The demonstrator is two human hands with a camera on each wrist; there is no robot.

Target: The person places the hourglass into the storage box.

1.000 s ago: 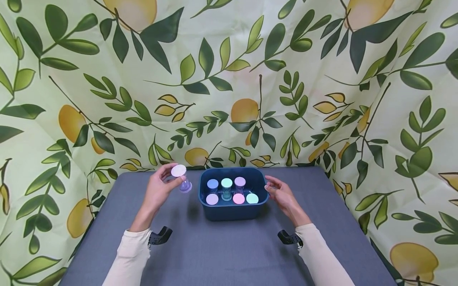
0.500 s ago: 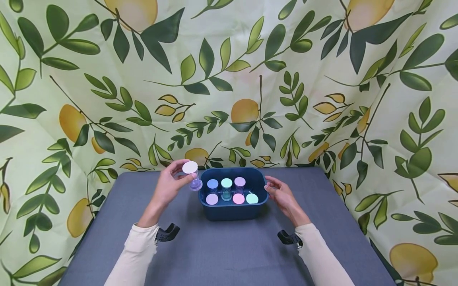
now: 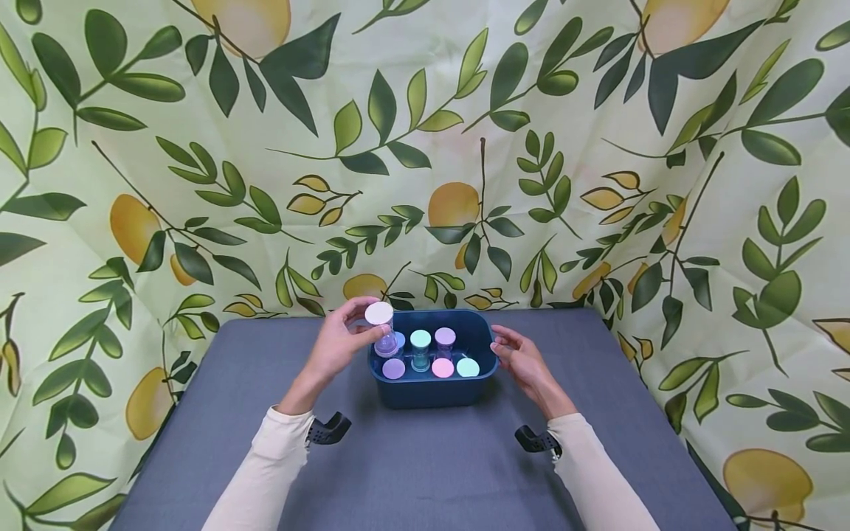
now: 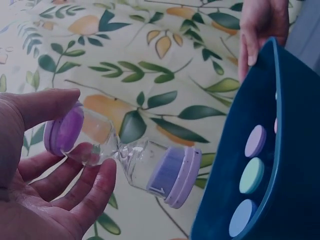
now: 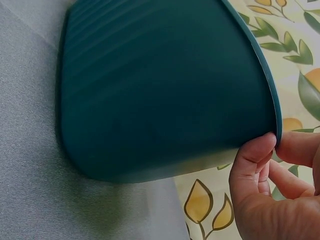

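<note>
My left hand (image 3: 334, 346) holds a small hourglass (image 4: 167, 172) with purple end caps by its upper end, between thumb and fingers. It hangs tilted over the left end of a dark blue plastic bin (image 3: 428, 397), with purple sand in its lower bulb in the left wrist view. My right hand (image 3: 527, 363) pinches the bin's right rim between thumb and forefinger. Inside the bin stand several more hourglasses, among them a mint-capped one (image 3: 420, 350), a lilac-capped one (image 3: 445, 338), a pink-capped one (image 3: 443, 369) and a blue-capped one (image 4: 242, 218), partly hidden in the head view.
The bin stands on a table with a grey-blue cloth (image 3: 412, 472), near its back edge. Behind and beside the table hangs a curtain (image 3: 425, 96) printed with lemons and leaves. A black strap mount (image 3: 328, 429) sits on the left wrist.
My left hand has carried the hourglass rightward, from beside the bin to over its left end. The right hand has stayed at the right rim, and the bin has not moved.
</note>
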